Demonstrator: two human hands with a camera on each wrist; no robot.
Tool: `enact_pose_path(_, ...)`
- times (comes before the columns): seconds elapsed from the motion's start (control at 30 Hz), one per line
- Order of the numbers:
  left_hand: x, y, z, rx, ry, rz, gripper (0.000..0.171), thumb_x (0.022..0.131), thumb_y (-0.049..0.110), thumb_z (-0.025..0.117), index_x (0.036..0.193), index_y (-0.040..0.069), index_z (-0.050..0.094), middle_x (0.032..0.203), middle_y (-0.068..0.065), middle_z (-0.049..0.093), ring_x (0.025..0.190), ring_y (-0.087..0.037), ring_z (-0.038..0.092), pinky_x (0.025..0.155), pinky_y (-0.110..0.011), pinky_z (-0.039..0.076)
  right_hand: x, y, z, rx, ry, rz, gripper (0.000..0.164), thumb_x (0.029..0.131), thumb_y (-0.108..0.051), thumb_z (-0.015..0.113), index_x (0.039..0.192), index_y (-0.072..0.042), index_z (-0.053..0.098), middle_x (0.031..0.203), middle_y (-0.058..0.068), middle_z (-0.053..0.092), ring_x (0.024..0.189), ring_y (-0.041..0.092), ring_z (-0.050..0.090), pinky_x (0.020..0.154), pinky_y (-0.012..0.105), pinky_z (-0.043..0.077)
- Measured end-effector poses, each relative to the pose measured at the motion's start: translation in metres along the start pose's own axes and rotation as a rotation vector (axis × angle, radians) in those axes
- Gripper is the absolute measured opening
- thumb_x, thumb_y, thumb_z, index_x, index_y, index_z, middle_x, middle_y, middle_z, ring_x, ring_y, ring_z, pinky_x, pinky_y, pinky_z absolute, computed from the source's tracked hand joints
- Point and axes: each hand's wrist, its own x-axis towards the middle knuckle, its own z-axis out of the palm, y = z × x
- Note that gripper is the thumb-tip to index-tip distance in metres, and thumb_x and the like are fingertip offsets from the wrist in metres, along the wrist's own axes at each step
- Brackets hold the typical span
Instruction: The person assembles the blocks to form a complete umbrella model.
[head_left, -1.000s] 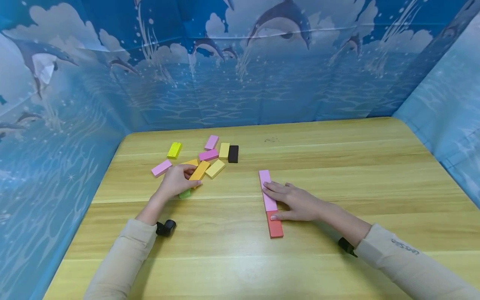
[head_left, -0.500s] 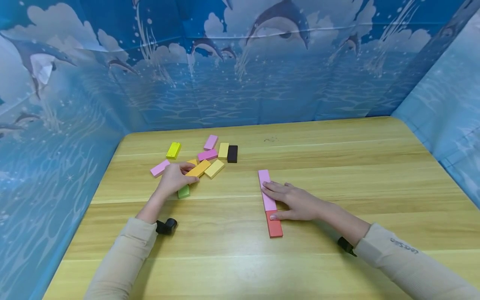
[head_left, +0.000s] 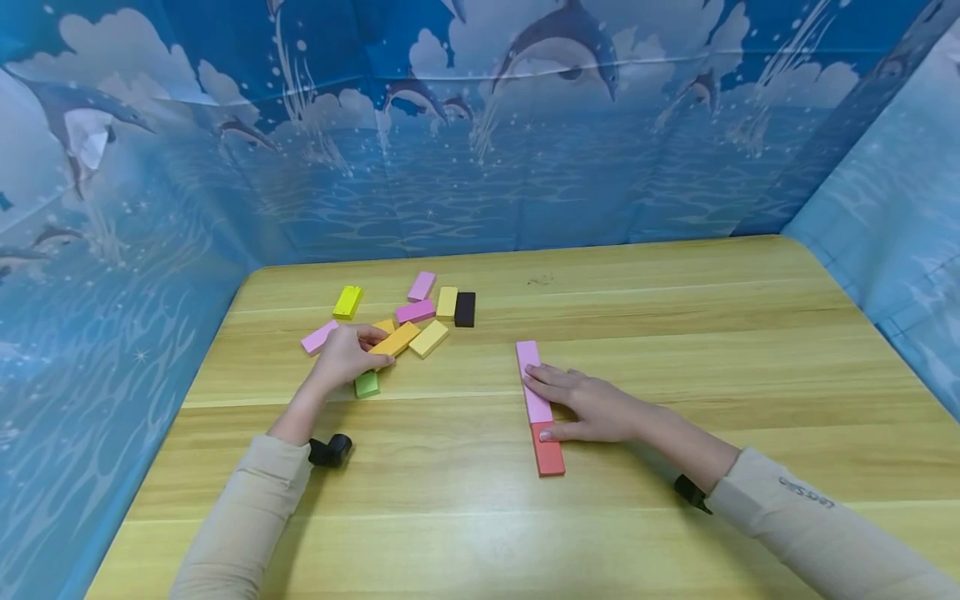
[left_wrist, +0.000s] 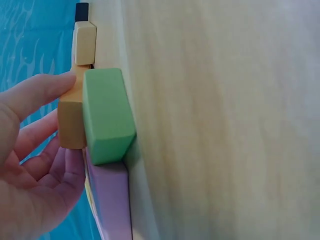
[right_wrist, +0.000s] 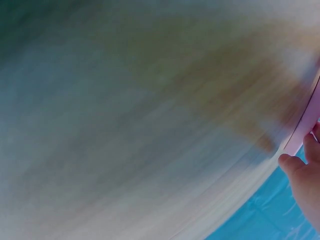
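My left hand [head_left: 347,357] pinches an orange block [head_left: 395,340] between thumb and fingers at the pile on the left. In the left wrist view the thumb lies on top of this orange block [left_wrist: 71,122], right beside a green block [left_wrist: 107,115]. My right hand [head_left: 592,404] rests with fingers extended on a straight row of blocks lying flat. Its fingertips touch the pink part [head_left: 538,407] of the row, and its thumb lies on the red block [head_left: 549,458] at the near end. The right wrist view catches only part of this hand [right_wrist: 307,175] and a pink edge.
Around the left hand lie a second orange block [head_left: 386,325], pale yellow blocks [head_left: 430,339], a bright yellow block [head_left: 347,302], a black block [head_left: 465,309], a magenta block [head_left: 416,311] and pink blocks [head_left: 422,286]. A blue dolphin-print curtain [head_left: 480,183] borders the wooden table [head_left: 675,300].
The left hand has turned the orange block to a flatter slant and drawn it slightly left, showing more of the green block. The right hand and its row stay in place.
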Motion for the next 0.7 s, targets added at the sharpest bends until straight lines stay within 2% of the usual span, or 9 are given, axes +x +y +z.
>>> enact_pose_path(0.13, 0.000, 0.001, -0.002, 0.007, -0.018, -0.009, 0.043, 0.075, 0.015, 0.077, 0.113, -0.003, 0.064, 0.104, -0.016, 0.065, 0.088, -0.025, 0.058, 0.072, -0.031, 0.048, 0.000, 0.000, 0.000, -0.005, -0.007, 0.002, 0.077, 0.088, -0.048, 0.058, 0.144, -0.003, 0.033, 0.150, 0.014, 0.026, 0.137, 0.031, 0.023, 0.105, 0.053, 0.027)
enact_pose_path(0.47, -0.001, 0.005, -0.008, 0.057, 0.016, 0.005, 0.041, 0.076, 0.015, 0.076, 0.112, -0.001, 0.065, 0.105, -0.017, 0.066, 0.090, -0.028, 0.060, 0.072, -0.034, 0.049, 0.000, 0.000, 0.000, -0.056, -0.010, 0.000, 0.076, 0.088, -0.049, 0.057, 0.144, -0.004, 0.032, 0.150, 0.014, 0.026, 0.137, 0.031, 0.024, 0.104, 0.053, 0.027)
enact_pose_path(0.7, 0.000, 0.012, -0.015, 0.003, 0.055, 0.046, 0.041, 0.076, 0.014, 0.075, 0.113, 0.000, 0.065, 0.107, -0.017, 0.065, 0.094, -0.030, 0.061, 0.078, -0.038, 0.050, -0.001, -0.001, 0.000, -0.070, -0.030, 0.014, 0.076, 0.090, -0.050, 0.055, 0.146, -0.006, 0.029, 0.152, 0.011, 0.023, 0.138, 0.027, 0.022, 0.106, 0.052, 0.025)
